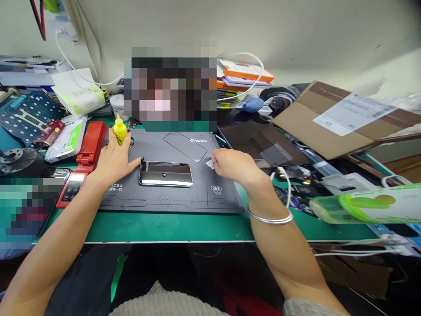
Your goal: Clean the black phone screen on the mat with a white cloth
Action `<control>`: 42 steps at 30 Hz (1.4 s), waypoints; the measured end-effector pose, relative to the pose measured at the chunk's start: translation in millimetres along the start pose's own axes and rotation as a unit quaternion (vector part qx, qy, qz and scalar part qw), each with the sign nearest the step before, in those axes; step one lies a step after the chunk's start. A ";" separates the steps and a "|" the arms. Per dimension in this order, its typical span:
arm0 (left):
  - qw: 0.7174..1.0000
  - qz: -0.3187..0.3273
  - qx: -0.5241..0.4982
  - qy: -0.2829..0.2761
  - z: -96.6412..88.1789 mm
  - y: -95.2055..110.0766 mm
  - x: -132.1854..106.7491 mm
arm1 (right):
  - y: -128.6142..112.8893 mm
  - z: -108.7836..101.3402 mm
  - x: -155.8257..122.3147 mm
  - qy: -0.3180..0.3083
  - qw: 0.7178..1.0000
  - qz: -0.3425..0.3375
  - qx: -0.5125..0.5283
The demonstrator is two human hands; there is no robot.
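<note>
A phone (165,174) with a glossy, mirror-like surface lies flat on the grey work mat (184,199). My left hand (115,156) is open, its fingers spread on either side of a yellow squeeze bottle (119,128) with a pointed nozzle. The thumb stretches right, to the phone's upper left corner; whether it touches is unclear. Over the mat's right side, my right hand (232,164) is closed, with a white scrap (209,163) like tissue poking out of it. The rest of the scrap is hidden by the fingers.
Left of the mat lie a red device (90,145) with a small display and a tissue pack (79,92). To the right are a cardboard box (329,118), a dark panel (256,136), white cables and a green-white pack (371,204). A pixelated area covers the back middle.
</note>
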State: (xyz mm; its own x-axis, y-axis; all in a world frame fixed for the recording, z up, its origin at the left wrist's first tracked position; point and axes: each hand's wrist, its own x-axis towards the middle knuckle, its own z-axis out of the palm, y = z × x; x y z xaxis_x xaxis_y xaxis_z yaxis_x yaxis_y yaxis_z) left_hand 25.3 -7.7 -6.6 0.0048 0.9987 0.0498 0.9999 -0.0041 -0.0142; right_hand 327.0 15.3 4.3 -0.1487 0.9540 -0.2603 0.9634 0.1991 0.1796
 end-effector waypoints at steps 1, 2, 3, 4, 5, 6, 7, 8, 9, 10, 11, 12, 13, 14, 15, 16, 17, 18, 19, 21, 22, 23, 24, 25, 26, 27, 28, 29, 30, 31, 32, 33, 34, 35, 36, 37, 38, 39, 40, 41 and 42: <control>1.000 -0.009 -0.004 -0.006 1.6 0.9 0.0 | 0.2 0.0 0.0 0.000 1.000 -0.001 0.001; 1.000 -0.014 -0.006 -0.007 2.8 1.8 -0.2 | 0.3 0.1 0.1 0.001 1.000 -0.001 0.002; 1.000 -0.017 -0.005 -0.007 3.5 2.8 -0.5 | 0.5 0.2 0.1 0.001 1.000 -0.002 0.004; 1.000 -0.019 -0.001 -0.004 3.7 3.7 -0.8 | 0.7 0.3 0.2 0.001 1.000 -0.002 0.005; 1.000 -0.019 0.004 -0.001 3.4 4.4 -1.2 | 0.9 0.5 0.3 0.003 1.000 -0.003 0.007; 1.000 -0.020 0.010 0.001 2.7 4.9 -1.5 | 1.0 0.9 0.5 0.004 1.000 -0.004 0.010; 1.000 -0.021 0.013 0.002 1.7 5.3 -1.7 | 1.1 1.4 0.6 0.007 1.000 -0.006 0.013; 1.000 -0.022 0.014 0.002 0.6 5.6 -1.8 | 1.2 1.9 0.6 0.010 1.000 -0.009 0.016; 1.000 -0.024 0.013 0.001 -0.4 5.9 -1.7 | 1.4 2.3 0.6 0.012 1.000 -0.011 0.019; 1.000 -0.024 0.012 0.001 -1.1 6.2 -1.5 | 1.8 2.6 0.5 0.015 1.000 -0.013 0.022; 1.000 -0.023 0.010 0.001 -1.4 6.5 -1.1 | 2.2 2.7 0.3 0.018 0.999 -0.013 0.025; 1.000 -0.021 0.008 0.004 -1.2 6.9 -0.6 | 2.9 2.5 0.0 0.020 0.999 -0.010 0.028; 1.000 -0.019 0.005 0.008 -0.4 7.4 -0.1 | 3.7 2.2 -0.2 0.022 0.999 -0.005 0.029; 1.000 -0.018 0.003 0.012 0.9 7.8 0.5 | 4.6 1.7 -0.3 0.023 0.999 0.001 0.029; 1.000 -0.021 0.002 0.015 2.5 8.3 1.1 | 5.4 1.1 -0.3 0.021 0.999 0.008 0.028; 0.999 -0.027 0.002 0.016 4.2 8.6 1.6 | 5.9 0.7 -0.2 0.018 0.999 0.015 0.026; 0.999 -0.036 0.005 0.016 6.0 8.8 2.1 | 6.2 0.3 0.1 0.013 0.999 0.020 0.023; 0.999 -0.044 0.009 0.014 7.5 9.0 2.4 | 6.1 0.1 0.5 0.008 0.999 0.022 0.021; 0.999 -0.051 0.014 0.011 8.6 9.0 2.5 | 5.7 0.1 0.9 0.002 1.000 0.022 0.020; 0.998 -0.054 0.029 0.003 9.7 8.6 2.2 | 4.4 0.2 1.5 -0.005 1.000 0.019 0.020; 0.998 -0.052 0.038 0.000 9.6 8.3 1.8 | 4.0 0.2 1.6 -0.006 1.000 0.017 0.020; 0.998 -0.048 0.046 -0.003 9.3 7.7 1.4 | 3.9 0.2 1.7 -0.007 1.000 0.016 0.021; 0.998 -0.044 0.054 -0.006 8.8 7.0 0.9 | 4.2 0.2 1.7 -0.006 1.000 0.016 0.022; 0.997 -0.040 0.061 -0.006 8.1 6.2 0.4 | 4.9 0.2 1.8 -0.004 1.000 0.017 0.023; 0.997 -0.036 0.066 -0.007 7.4 5.3 0.0 | 5.9 0.3 2.0 -0.002 1.000 0.018 0.025; 0.997 -0.032 0.071 -0.008 6.6 4.3 -0.5 | 6.9 0.4 2.4 -0.001 0.999 0.019 0.026; 0.997 -0.030 0.076 -0.010 5.6 3.5 -1.1 | 7.8 0.8 3.0 -0.002 0.999 0.020 0.028; 0.996 -0.029 0.080 -0.011 4.4 2.8 -1.8 | 8.4 1.2 3.8 -0.004 0.999 0.021 0.028; 0.996 -0.028 0.085 -0.013 2.9 2.5 -2.6 | 8.7 1.8 4.7 -0.007 0.999 0.022 0.028; 0.996 -0.026 0.088 -0.014 0.9 2.4 -3.7 | 8.6 2.3 5.6 -0.009 0.999 0.023 0.028; 0.995 -0.023 0.091 -0.014 -1.7 2.7 -4.9 | 8.3 2.7 6.4 -0.011 0.999 0.023 0.028; 0.995 -0.020 0.092 -0.013 -4.8 3.4 -6.5 | 7.8 2.9 6.9 -0.011 0.999 0.022 0.029; 0.996 -0.017 0.090 -0.010 -8.5 4.2 -8.2 | 7.5 2.7 6.9 -0.008 0.999 0.019 0.031; 0.996 -0.014 0.087 -0.005 -12.7 5.1 -10.2 | 7.3 2.1 6.4 -0.002 0.999 0.015 0.034; 0.997 -0.011 0.083 0.002 -17.2 6.0 -12.2 | 7.4 1.2 5.2 0.006 0.999 0.010 0.038; 0.997 -0.009 0.075 0.012 -21.8 6.7 -14.2 | 7.5 0.0 3.5 0.017 0.999 0.006 0.042; 0.998 -0.005 0.062 0.023 -26.2 7.2 -16.1 | 7.6 -1.3 1.4 0.027 0.999 0.002 0.044; 0.998 0.001 0.046 0.031 -30.1 7.4 -17.7 | 7.3 -2.5 -0.9 0.041 0.998 -0.005 0.049; 0.999 0.009 0.029 0.037 -33.2 7.4 -18.9 | 6.3 -3.3 -3.4 0.062 0.996 -0.019 0.062; 0.999 0.016 0.014 0.043 -35.3 7.3 -19.8 | 4.2 -3.6 -5.6 0.091 0.991 -0.043 0.087; 0.998 0.023 0.005 0.050 -36.3 7.3 -20.2 | 0.7 -3.2 -7.7 0.129 0.981 -0.076 0.125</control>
State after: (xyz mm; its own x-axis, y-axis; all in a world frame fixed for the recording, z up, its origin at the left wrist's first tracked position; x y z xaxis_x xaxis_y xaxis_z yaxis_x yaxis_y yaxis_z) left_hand 33.0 -29.7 28.6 0.0536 0.9875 0.1482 0.9983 -0.0498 -0.0291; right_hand 328.1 8.9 9.5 -0.3148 0.9491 -0.0114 0.9457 0.3126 -0.0895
